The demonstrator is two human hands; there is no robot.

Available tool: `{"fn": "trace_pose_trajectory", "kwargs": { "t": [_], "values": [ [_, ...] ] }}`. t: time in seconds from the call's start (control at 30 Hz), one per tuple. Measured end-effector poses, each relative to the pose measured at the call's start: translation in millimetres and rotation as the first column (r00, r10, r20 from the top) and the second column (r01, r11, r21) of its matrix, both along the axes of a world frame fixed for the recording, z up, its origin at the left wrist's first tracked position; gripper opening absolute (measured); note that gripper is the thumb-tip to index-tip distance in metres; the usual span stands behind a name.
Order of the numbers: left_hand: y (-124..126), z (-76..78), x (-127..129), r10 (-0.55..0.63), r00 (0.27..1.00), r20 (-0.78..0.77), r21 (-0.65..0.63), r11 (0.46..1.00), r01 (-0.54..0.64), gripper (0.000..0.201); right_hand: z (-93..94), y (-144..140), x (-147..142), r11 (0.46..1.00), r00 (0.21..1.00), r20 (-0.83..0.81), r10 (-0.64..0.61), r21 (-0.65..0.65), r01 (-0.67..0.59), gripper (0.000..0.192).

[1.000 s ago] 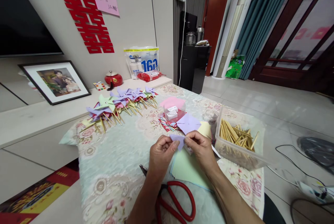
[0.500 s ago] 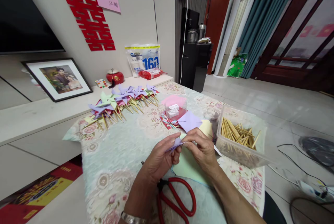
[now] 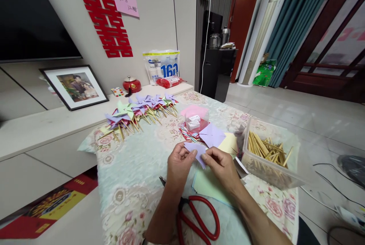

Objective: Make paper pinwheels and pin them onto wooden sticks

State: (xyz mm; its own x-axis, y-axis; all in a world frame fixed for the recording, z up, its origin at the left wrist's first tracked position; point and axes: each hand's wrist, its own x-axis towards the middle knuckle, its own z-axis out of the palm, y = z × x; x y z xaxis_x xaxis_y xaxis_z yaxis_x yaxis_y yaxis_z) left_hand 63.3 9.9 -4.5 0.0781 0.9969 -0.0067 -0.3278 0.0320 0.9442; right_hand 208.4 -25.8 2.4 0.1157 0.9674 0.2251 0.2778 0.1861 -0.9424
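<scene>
Between my hands is a piece of purple paper (image 3: 197,149), turned broad side up. My left hand (image 3: 180,165) pinches its left part, the thumb lying on top. My right hand (image 3: 220,163) grips its right edge between thumb and fingers. Below them lies a stack of light green paper sheets (image 3: 209,186). Red-handled scissors (image 3: 215,218) rest under my left forearm, their dark tip showing to its left. Just beyond my hands are cut purple squares (image 3: 212,135) and yellow paper (image 3: 229,144).
Finished paper pinwheels (image 3: 142,108) on sticks lie in a row at the back left. A clear plastic box (image 3: 266,172) of wooden sticks stands at the right. A small clear container (image 3: 196,120) with white packets sits mid-table. A framed photo (image 3: 75,87) leans on the ledge.
The purple paper has turned from nearly edge-on to flat, showing its face. My left thumb now lies over it, and my right hand has shifted to its right edge. The view has swung slightly left.
</scene>
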Motion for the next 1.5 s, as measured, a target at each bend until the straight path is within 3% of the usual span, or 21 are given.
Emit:
{"fn": "trace_pose_trajectory", "kwargs": {
  "t": [0.1,0.23,0.33,0.47,0.63,0.93,1.13,1.3,1.5],
  "values": [
    [-2,2.6,-1,-0.071,0.997,0.037,0.009,0.997,0.071,0.053,-0.7,1,0,0.999,0.994,-0.108,0.018,-0.043,-0.023,0.04],
    [-4,5.4,-5,-0.196,0.959,0.206,0.063,0.98,0.187,0.065,-2.0,4,2,0.985,0.938,-0.333,0.098,-0.104,-0.14,0.044],
    [-4,5.6,-8,-0.268,0.921,0.282,0.102,0.963,0.249,0.058,-2.6,3,2,0.96,0.873,-0.462,0.156,-0.135,-0.243,0.04],
    [-4,5.1,-9,-0.277,0.918,0.285,0.101,0.961,0.259,0.043,-2.5,1,0,0.943,0.842,-0.504,0.192,-0.143,-0.3,0.037],
    [-3,6.7,-9,-0.245,0.924,0.293,0.073,0.97,0.233,0.04,-1.5,1,0,0.948,0.834,-0.522,0.181,-0.133,-0.289,0.036],
    [-4,6.9,-9,-0.25,0.93,0.268,0.087,0.968,0.236,0.037,-4.2,2,2,0.975,0.905,-0.404,0.129,-0.116,-0.191,0.04],
    [-4,6.7,-5,-0.213,0.944,0.251,0.045,0.977,0.208,0.058,-5.7,1,0,1.0,0.982,-0.19,-0.004,0.0,0.004,0.038],
    [-5,5.0,-1,-0.195,0.962,0.191,-0.067,0.975,0.211,0.04,-8.2,-3,-2,0.996,0.997,-0.048,-0.056,0.064,0.059,0.034],
    [-1,1.1,-5,-0.16,0.984,0.077,-0.085,0.982,0.166,0.033,-6.4,-6,-2,0.991,0.999,0.037,-0.038,0.126,0.033,0.028]
  ]
}}
